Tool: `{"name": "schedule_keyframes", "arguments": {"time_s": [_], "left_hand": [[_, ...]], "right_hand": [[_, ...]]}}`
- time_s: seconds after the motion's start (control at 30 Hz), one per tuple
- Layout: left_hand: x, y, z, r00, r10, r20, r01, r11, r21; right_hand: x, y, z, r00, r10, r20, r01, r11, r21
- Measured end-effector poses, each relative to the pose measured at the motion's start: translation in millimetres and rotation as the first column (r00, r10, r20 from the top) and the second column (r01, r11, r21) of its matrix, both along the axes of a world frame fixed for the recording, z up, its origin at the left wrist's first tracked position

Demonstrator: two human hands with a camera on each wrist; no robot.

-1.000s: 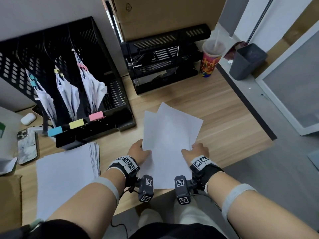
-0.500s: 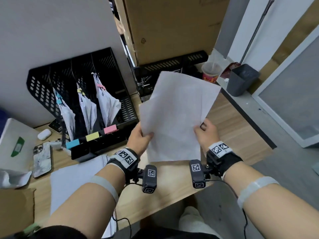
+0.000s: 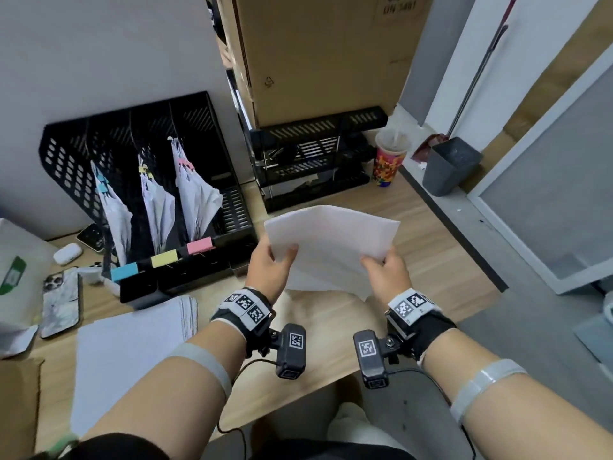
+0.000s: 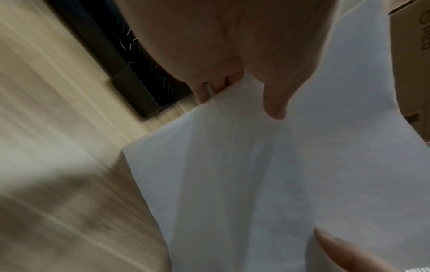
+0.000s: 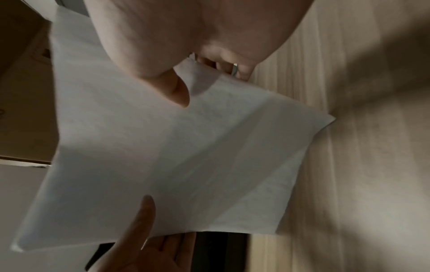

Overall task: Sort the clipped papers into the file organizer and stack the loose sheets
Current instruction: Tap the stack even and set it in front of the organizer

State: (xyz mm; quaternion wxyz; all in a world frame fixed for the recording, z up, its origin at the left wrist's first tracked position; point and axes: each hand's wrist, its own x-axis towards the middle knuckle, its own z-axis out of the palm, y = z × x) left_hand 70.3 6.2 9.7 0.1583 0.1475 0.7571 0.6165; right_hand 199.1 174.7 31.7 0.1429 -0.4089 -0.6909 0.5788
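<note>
A few loose white sheets (image 3: 331, 244) hang in the air above the wooden desk, held between both hands. My left hand (image 3: 270, 265) pinches their left edge, thumb (image 4: 275, 103) on top and fingers beneath. My right hand (image 3: 384, 272) pinches the right edge the same way, thumb (image 5: 179, 92) on top. The black mesh file organizer (image 3: 132, 194) stands at the back left with three clipped bundles in its slots, behind blue, yellow and pink labels. A stack of loose sheets (image 3: 132, 343) lies flat in front of it.
A black letter tray (image 3: 315, 161) stands behind the held sheets under a cardboard box (image 3: 325, 54). A cup with a straw (image 3: 389, 161) and a grey bin (image 3: 447, 166) sit at the back right. A phone (image 3: 61, 303) and earbud case (image 3: 68, 253) lie at the left.
Both hands lifted the loose sheets off the desk, raised them upright, and have now lowered and tilted them flatter above the desk.
</note>
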Motion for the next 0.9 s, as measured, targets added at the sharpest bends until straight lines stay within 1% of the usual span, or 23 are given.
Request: {"name": "schedule_keyframes", "arguments": {"time_s": [0.1, 0.2, 0.27, 0.3, 0.37, 0.4, 0.47, 0.5, 0.53, 0.6, 0.63, 0.7, 0.73, 0.8, 0.9], "left_hand": [[1, 0, 3, 0.999, 0.042, 0.003, -0.041, 0.998, -0.046], [-4, -14, 15, 0.994, 0.106, 0.027, -0.105, 0.994, -0.041], [-8, -36, 22, 0.986, 0.166, 0.026, -0.164, 0.984, -0.063], [-9, -49, 25, 0.979, 0.200, 0.027, -0.197, 0.976, -0.098], [-8, -84, 25, 0.963, 0.259, 0.075, -0.244, 0.956, -0.163], [-7, -104, 22, 0.955, 0.275, 0.108, -0.249, 0.947, -0.202], [-1, -147, 13, 0.942, 0.300, 0.149, -0.241, 0.916, -0.322], [4, -170, 10, 0.934, 0.319, 0.163, -0.234, 0.888, -0.396], [8, -191, 6, 0.927, 0.336, 0.164, -0.231, 0.860, -0.454], [16, -232, 0, 0.913, 0.383, 0.138, -0.245, 0.788, -0.565], [19, -251, -1, 0.902, 0.413, 0.124, -0.258, 0.748, -0.611], [22, -287, -7, 0.872, 0.475, 0.115, -0.284, 0.685, -0.671], [22, -302, -13, 0.856, 0.501, 0.127, -0.291, 0.671, -0.682], [21, -328, -23, 0.807, 0.569, 0.160, -0.322, 0.650, -0.688], [18, -351, -33, 0.773, 0.611, 0.169, -0.355, 0.638, -0.683]], "right_hand": [[-1, 6, -5, 0.998, 0.052, 0.029, -0.052, 0.999, -0.011], [-12, 8, -8, 0.993, 0.116, 0.018, -0.117, 0.992, 0.045], [-23, -3, -12, 0.972, 0.230, 0.053, -0.233, 0.972, 0.045], [-30, -10, -19, 0.956, 0.285, 0.064, -0.288, 0.957, 0.036], [-44, -32, -32, 0.923, 0.376, 0.086, -0.379, 0.925, 0.029], [-50, -44, -43, 0.904, 0.419, 0.088, -0.423, 0.906, 0.026], [-57, -80, -40, 0.860, 0.499, 0.105, -0.502, 0.865, -0.002], [-61, -99, -40, 0.825, 0.551, 0.125, -0.552, 0.833, -0.028], [-63, -118, -43, 0.775, 0.611, 0.164, -0.610, 0.790, -0.061], [-64, -154, -49, 0.651, 0.719, 0.243, -0.712, 0.689, -0.131], [-65, -171, -54, 0.592, 0.759, 0.271, -0.752, 0.641, -0.155], [-64, -204, -56, 0.499, 0.812, 0.303, -0.807, 0.563, -0.180], [-64, -218, -56, 0.473, 0.826, 0.306, -0.822, 0.539, -0.185], [-67, -244, -57, 0.454, 0.835, 0.311, -0.831, 0.523, -0.192], [-75, -276, -63, 0.486, 0.813, 0.319, -0.805, 0.559, -0.198]]}}
